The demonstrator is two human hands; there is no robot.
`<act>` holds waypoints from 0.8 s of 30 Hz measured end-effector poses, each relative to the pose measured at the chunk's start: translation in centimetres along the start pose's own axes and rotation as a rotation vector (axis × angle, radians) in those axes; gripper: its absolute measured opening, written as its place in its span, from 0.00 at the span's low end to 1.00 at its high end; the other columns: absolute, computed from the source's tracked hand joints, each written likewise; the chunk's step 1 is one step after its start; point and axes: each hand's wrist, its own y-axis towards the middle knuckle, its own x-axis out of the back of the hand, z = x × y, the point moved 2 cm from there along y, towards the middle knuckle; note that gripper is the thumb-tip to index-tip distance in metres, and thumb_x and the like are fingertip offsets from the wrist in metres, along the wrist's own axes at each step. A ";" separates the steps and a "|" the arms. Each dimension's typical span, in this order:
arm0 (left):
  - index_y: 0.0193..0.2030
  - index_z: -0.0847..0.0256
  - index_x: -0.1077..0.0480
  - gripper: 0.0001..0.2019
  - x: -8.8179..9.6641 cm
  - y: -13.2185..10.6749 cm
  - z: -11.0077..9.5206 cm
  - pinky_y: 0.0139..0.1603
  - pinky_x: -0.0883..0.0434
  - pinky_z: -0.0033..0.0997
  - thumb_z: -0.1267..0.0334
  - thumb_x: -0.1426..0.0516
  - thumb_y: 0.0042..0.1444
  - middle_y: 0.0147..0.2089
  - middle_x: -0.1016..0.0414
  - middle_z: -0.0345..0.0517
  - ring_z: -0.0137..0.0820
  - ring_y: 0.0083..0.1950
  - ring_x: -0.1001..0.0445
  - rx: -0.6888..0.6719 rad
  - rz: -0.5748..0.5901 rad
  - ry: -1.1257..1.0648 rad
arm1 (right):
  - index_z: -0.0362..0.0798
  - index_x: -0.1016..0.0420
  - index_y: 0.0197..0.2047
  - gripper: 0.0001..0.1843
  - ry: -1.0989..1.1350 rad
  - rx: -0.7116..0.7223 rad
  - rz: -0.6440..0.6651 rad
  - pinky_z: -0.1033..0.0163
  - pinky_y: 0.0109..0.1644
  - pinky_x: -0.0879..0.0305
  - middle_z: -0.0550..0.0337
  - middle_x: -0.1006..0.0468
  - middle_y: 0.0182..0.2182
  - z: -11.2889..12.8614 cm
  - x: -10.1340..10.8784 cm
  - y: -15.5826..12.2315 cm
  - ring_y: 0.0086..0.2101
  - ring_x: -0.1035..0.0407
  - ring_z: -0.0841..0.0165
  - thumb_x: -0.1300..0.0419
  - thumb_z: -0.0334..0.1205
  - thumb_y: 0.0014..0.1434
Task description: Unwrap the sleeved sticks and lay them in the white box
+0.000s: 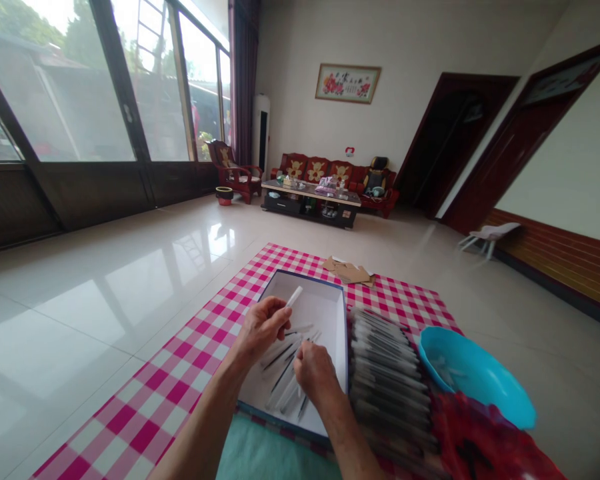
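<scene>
Head view: checked cloth (195, 353) under box (327, 307); glossy floor (105, 287), sofa (306, 163) beyond.

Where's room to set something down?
Bare: pink checked cloth left of the shallow white box, up to the glossy pale floor; also the box's far right corner. Crowded: right of the box, with slim greyish sticks, a bright blue plastic basin and crumpled red plastic.

Single head-worn view, facing forward and down over the checkered cloth (145, 400). Left hand (264, 325) and right hand (314, 365) sit near, low centre; bottom edge crops the forearms (213, 410). Wide field takes in windows (153, 100) at left, sofa (304, 168) well off ahead, doorway (453, 133) at right.
</scene>
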 end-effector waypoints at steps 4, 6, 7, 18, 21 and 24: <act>0.32 0.65 0.34 0.15 0.0 0.1 0.3 0.17 0.44 0.19 0.53 0.42 0.49 0.21 0.32 0.38 0.21 0.17 0.37 0.006 0.013 0.006 | 0.47 0.26 0.33 0.06 0.029 0.022 0.011 0.65 0.33 0.39 0.51 0.20 0.31 0.3 -0.7 0.3 0.35 0.26 0.63 0.44 0.35 0.52; 0.32 0.65 0.34 0.15 -0.1 0.1 0.3 0.16 0.44 0.19 0.53 0.43 0.50 0.21 0.32 0.38 0.20 0.17 0.38 0.003 0.018 0.006 | 0.47 0.26 0.32 0.07 0.036 0.036 0.011 0.65 0.34 0.40 0.52 0.20 0.30 0.2 -0.5 0.2 0.35 0.26 0.63 0.46 0.36 0.54; 0.32 0.65 0.34 0.15 -0.1 0.1 0.3 0.16 0.44 0.19 0.53 0.43 0.50 0.21 0.32 0.38 0.20 0.17 0.38 0.001 0.018 0.007 | 0.47 0.26 0.32 0.08 0.037 0.041 0.009 0.65 0.34 0.40 0.52 0.20 0.30 0.0 -0.3 0.1 0.34 0.26 0.64 0.47 0.36 0.55; 0.31 0.65 0.34 0.15 0.4 0.3 0.3 0.16 0.43 0.19 0.53 0.42 0.48 0.20 0.31 0.38 0.21 0.17 0.38 -0.014 -0.017 0.043 | 0.49 0.25 0.35 0.12 -0.003 0.240 0.019 0.68 0.40 0.41 0.57 0.23 0.34 -2.1 1.2 0.2 0.37 0.29 0.68 0.47 0.28 0.52; 0.30 0.65 0.34 0.15 1.0 0.4 0.3 0.15 0.44 0.19 0.52 0.42 0.48 0.19 0.32 0.38 0.21 0.16 0.37 -0.011 -0.063 0.071 | 0.51 0.25 0.39 0.13 -0.018 0.320 0.029 0.66 0.43 0.41 0.58 0.24 0.39 -1.0 1.2 1.4 0.41 0.30 0.67 0.47 0.31 0.53; 0.30 0.65 0.33 0.15 1.5 0.5 0.2 0.15 0.43 0.19 0.53 0.41 0.47 0.19 0.32 0.38 0.22 0.16 0.37 -0.016 -0.105 0.078 | 0.52 0.28 0.43 0.14 -0.044 0.381 0.038 0.63 0.46 0.42 0.57 0.25 0.43 0.3 1.4 2.9 0.45 0.32 0.65 0.47 0.31 0.54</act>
